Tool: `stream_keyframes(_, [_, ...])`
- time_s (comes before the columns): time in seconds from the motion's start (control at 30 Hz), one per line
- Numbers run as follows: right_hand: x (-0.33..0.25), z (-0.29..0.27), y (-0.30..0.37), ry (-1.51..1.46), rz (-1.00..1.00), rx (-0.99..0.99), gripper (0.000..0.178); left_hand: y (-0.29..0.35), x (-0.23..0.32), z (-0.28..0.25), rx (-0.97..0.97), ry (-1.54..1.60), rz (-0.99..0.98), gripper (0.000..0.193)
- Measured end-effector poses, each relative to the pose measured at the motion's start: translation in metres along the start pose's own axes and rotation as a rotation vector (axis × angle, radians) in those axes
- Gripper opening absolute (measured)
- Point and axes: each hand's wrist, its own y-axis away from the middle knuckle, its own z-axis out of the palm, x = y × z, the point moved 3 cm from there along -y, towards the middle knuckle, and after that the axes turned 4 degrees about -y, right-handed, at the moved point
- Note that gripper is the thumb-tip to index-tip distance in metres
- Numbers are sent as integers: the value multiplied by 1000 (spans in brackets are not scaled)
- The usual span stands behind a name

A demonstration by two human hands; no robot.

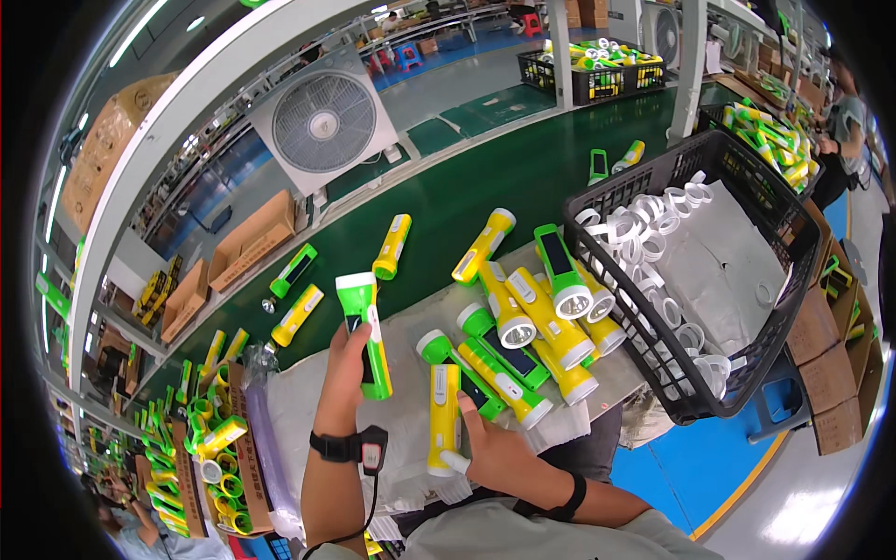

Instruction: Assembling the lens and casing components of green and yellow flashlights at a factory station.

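My left hand [343, 369] is closed around a green flashlight [371, 322] with a white head, held upright above the pale-covered worktop [401, 336]. In my right hand [490, 453] is a yellow flashlight [444, 411], gripped near its lower end; one fingertip there has a white covering. Just beyond the right hand lies a pile of yellow flashlights [551, 322] and green ones, some with clear lenses facing me. A green flashlight with a dark panel [509, 345] rests in that pile. Most of the left hand's fingers are hidden behind the flashlight.
A black crate [691, 411] of white rings [644, 233] stands at the right. Across the front runs a green conveyor belt [420, 201] with scattered flashlights. Boxes of green and yellow parts [219, 457] sit at the left. A person [845, 131] stands at the far right.
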Motion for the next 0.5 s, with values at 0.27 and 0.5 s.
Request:
stream_keyframes(0.27, [4,33,-14,-93,-71,-75,66,106,-98,5,-520,-126,9,66])
stream_keyframes(0.5, [-46,29,12,-624,-379,165,66,156,-44,-5,-365,429,289,77])
